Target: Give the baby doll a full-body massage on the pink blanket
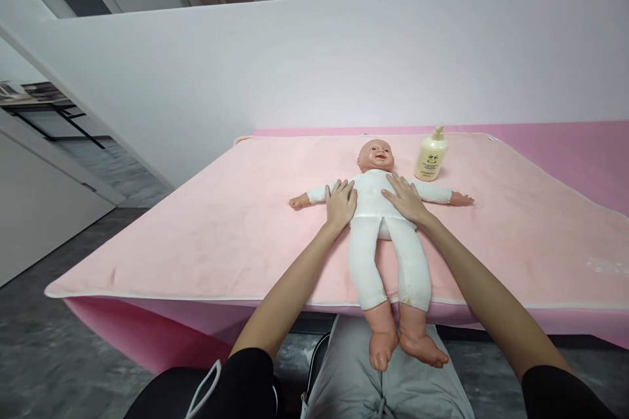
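Observation:
A baby doll (373, 200) in a white suit lies on its back on a pink blanket (206, 229). Its head points away from me, its arms are spread sideways, and its bare feet hang over the near table edge above my lap. My left hand (341, 204) rests flat against the left side of the doll's torso, near the armpit, fingers stretched out. On the other side of the chest lies my right hand (407, 200), palm down with the fingers apart. Neither hand is wrapped around anything.
A pale yellow pump bottle (430, 156) stands upright to the right of the doll's head. Behind the table rises a white wall (314, 65) with a window above it. A darker pink cover (580, 163) shows under the blanket at the right.

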Motion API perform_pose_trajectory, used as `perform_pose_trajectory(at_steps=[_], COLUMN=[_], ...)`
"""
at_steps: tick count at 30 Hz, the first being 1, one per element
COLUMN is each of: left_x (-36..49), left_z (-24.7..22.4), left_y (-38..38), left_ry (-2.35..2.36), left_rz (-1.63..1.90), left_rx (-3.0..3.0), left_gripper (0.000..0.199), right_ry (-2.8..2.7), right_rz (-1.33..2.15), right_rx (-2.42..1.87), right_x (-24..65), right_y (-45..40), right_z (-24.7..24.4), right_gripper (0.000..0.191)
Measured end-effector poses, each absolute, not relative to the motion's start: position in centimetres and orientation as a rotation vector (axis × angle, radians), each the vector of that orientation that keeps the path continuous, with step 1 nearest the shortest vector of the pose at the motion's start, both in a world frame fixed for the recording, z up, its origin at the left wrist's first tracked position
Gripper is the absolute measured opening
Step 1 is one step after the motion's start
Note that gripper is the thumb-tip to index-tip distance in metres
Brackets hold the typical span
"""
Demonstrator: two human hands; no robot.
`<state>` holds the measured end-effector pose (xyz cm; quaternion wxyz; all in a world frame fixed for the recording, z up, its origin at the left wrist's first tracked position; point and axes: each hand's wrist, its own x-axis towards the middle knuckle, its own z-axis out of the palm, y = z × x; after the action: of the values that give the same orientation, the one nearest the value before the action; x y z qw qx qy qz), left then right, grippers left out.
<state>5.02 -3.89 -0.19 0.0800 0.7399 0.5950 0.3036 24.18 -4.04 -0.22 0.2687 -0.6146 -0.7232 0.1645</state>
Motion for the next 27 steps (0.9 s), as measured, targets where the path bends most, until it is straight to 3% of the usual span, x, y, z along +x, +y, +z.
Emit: perform_pose_trajectory(at_steps=[4, 7, 10, 13, 19, 27], left_x=[5.1, 5.5, 5.9, 6.1, 6.2, 6.1], left_z=[0.3, 1.1, 1.9, 2.4, 1.8, -0.4], left_y=[-3.8, -4.1, -4.9, -5.4, -4.9, -3.3], left_ry=[1.735, 1.418, 0.934, 0.745, 1.044, 1.386], left_rz=[0.98, 1.041, 0.887, 0.667, 0.542, 0.83], left_rx=[2.069, 1.998, 2.164, 2.343, 2.426, 2.262], left_gripper=[0.039, 0.039, 0.036, 0.034, 0.042, 0.047], right_ry=[-1.81, -1.695, -1.61, -1.544, -1.468, -1.546], right_rz=[0.457, 0.41, 0.389, 0.405, 0.409, 0.275], right_rx=[-1.634, -1.535, -1.446, -1.426, -1.435, -1.476], right_x=[24.8, 25.1, 25.2, 25.3, 24.9, 24.2], right_y=[-3.1, -2.5, -2.4, -2.5, -2.9, -3.6], right_z=[-1.5, -2.2, -2.4, -2.2, -1.9, -0.9], right_gripper=[0.071, 0.06, 0.046, 0.042, 0.039, 0.038])
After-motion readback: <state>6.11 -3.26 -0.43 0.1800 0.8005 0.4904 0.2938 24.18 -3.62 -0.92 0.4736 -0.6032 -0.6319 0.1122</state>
